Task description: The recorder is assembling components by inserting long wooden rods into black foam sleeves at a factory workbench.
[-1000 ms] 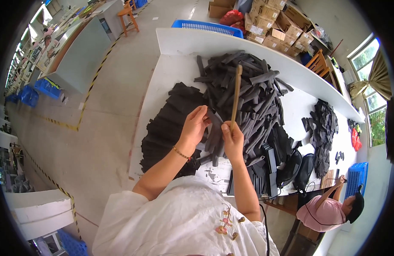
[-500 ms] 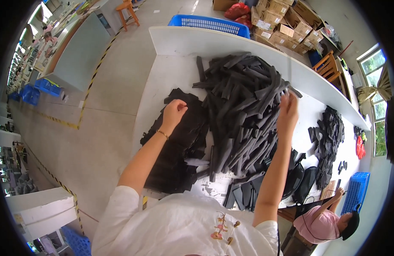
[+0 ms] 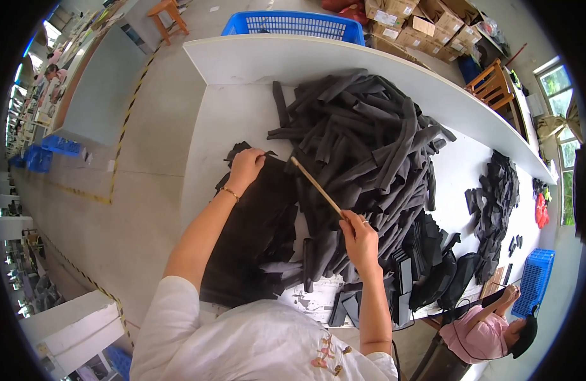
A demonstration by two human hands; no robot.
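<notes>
A stack of flat black fabric pieces (image 3: 248,235) lies at the left of the white table. At its far edge, my left hand (image 3: 246,169) is closed, the fingertips pinching the edge of the top black fabric piece. My right hand (image 3: 360,242) grips one end of a thin, light-coloured stick (image 3: 317,187). The stick slants away to the left, its tip above the border between the stack and a big heap of rolled dark grey fabric tubes (image 3: 363,127). That heap fills the middle of the table, beyond my right hand.
A white panel (image 3: 274,60) bounds the far side, with a blue crate (image 3: 293,24) behind it. Black pouches (image 3: 436,279) and another black fabric pile (image 3: 496,209) lie to the right. A person in pink (image 3: 483,333) works at the lower right. Cardboard boxes (image 3: 426,28) stand beyond.
My right hand has come back from the heap's far right toward me and now holds the stick. My left hand has shifted slightly left, near the stack's far edge. The view has shifted a little.
</notes>
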